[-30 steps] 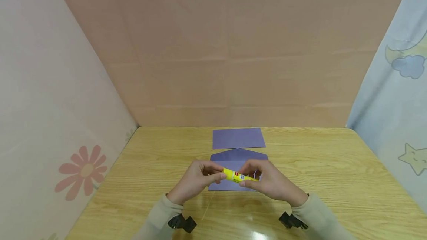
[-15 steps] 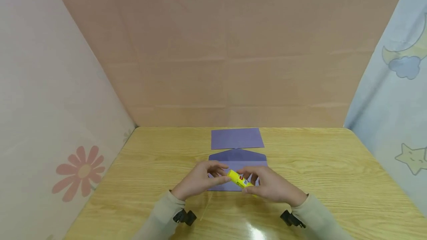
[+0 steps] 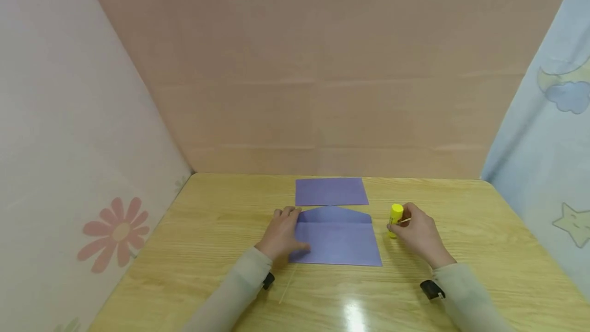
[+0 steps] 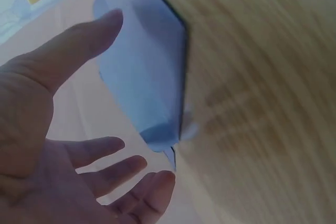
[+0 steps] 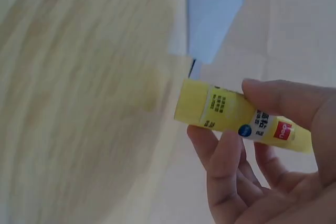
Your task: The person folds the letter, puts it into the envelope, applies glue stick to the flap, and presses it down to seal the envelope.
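Observation:
A purple envelope (image 3: 338, 245) lies on the wooden table, its pointed flap (image 3: 333, 214) unfolded toward the far side. At its left edge is my left hand (image 3: 282, 234), fingers spread and thumb over the envelope's near left part; whether it presses down I cannot tell. To the envelope's right, my right hand (image 3: 420, 232) pinches a yellow glue stick (image 3: 396, 213) between thumb and fingers. The glue stick is upright and capped, low over the table; contact with the tabletop is unclear. In the right wrist view its printed label (image 5: 231, 111) shows.
Beyond the flap lies a flat purple rectangle of paper or card (image 3: 329, 191). A thin pale strip (image 3: 288, 284) lies on the table (image 3: 461, 209) near the envelope's lower left corner. Fabric with printed shapes stands on both sides, and a brownish-pink backdrop (image 3: 313, 91) behind.
Both hands were together over the envelope with the glue stick between them. The left hand let go and moved to the envelope's left edge; the right carried the glue stick rightward and turned it upright.

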### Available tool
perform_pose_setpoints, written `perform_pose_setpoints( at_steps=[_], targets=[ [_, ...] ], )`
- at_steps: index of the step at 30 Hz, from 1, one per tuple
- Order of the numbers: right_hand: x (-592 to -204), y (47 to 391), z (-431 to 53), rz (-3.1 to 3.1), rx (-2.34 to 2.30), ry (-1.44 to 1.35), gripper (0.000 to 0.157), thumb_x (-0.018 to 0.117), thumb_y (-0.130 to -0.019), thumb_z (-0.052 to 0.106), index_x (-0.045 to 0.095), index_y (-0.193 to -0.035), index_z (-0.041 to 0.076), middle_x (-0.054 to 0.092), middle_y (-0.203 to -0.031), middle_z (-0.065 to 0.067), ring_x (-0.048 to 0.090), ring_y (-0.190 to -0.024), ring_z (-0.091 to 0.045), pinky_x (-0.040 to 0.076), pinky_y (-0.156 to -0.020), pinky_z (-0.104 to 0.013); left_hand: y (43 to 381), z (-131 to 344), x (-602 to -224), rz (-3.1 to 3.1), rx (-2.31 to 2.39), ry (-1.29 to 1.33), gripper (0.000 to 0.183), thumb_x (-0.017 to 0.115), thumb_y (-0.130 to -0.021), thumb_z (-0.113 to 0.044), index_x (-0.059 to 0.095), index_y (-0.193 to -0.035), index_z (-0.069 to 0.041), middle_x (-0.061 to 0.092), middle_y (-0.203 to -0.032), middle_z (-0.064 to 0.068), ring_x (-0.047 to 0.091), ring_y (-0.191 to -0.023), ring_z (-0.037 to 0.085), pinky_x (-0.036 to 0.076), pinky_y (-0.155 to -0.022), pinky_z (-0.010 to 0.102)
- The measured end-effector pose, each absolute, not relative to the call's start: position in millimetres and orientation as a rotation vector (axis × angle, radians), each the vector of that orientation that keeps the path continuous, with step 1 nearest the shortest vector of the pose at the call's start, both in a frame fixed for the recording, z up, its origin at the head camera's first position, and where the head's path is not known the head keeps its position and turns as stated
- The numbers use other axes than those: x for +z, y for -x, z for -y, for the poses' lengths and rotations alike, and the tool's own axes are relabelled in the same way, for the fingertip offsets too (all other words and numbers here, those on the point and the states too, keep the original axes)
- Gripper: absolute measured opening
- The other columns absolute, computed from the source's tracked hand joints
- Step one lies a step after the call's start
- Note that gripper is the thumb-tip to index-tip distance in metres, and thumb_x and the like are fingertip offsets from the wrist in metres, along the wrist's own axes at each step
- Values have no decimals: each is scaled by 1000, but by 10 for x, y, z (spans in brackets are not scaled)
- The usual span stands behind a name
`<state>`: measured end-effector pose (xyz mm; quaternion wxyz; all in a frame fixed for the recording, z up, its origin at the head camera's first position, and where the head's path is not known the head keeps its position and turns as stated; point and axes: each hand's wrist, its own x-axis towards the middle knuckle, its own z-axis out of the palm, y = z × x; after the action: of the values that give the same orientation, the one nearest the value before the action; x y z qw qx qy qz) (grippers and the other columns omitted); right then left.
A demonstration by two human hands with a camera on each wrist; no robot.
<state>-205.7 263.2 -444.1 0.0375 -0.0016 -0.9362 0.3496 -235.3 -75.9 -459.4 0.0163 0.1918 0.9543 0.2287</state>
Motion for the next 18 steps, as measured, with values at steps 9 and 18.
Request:
perform_pose_setpoints(
  at_steps=[9, 18],
  targets=[
    [-4543, 2083, -2788, 2814, 1012, 108, 41, 74, -88, 15, 50, -111, -9, 63, -101, -27, 66, -87, -37, 55, -73, -49, 2394, 763, -4655, -2926, 627, -587, 108, 94, -65, -41, 41, -151, -4, 45, -151, 13, 43, -122, 32, 44, -102, 45],
    [-4300, 1988, -2811, 3162, 921, 222, 33, 66, -91, 28, 55, -79, -1, 53, -65, -8, 47, -57, -18, 41, -51, -31, 2353, 763, -4656, -2981, 565, -648, 100, 93, -67, -43, 46, -149, -7, 52, -140, 13, 47, -114, 30, 48, -97, 45]
  ],
)
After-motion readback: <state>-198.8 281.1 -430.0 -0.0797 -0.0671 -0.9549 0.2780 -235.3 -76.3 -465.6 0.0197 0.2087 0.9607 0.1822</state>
